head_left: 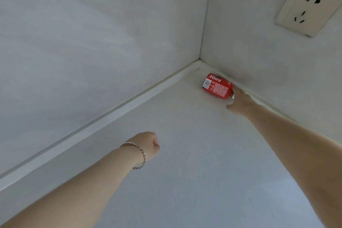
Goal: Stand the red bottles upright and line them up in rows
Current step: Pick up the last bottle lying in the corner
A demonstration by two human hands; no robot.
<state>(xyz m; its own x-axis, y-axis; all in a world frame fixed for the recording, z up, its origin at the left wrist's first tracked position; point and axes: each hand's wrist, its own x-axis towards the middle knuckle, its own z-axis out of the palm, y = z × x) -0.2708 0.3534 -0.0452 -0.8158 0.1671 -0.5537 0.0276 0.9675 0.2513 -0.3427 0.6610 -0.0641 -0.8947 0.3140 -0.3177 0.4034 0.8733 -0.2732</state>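
Observation:
One red bottle (217,86) with a JUICE label and a barcode lies on its side in the far corner of a white counter (185,163), close to the right wall. My right hand (239,102) reaches out to it and its fingers touch the bottle's cap end; the cap itself is hidden behind the fingers. My left hand (148,145), with a thin bracelet on the wrist, hovers over the middle of the counter with its fingers curled in and nothing in it.
White walls meet at the corner behind the bottle, with a raised white ledge (103,122) along the left wall. A cream power socket (307,8) sits high on the right wall.

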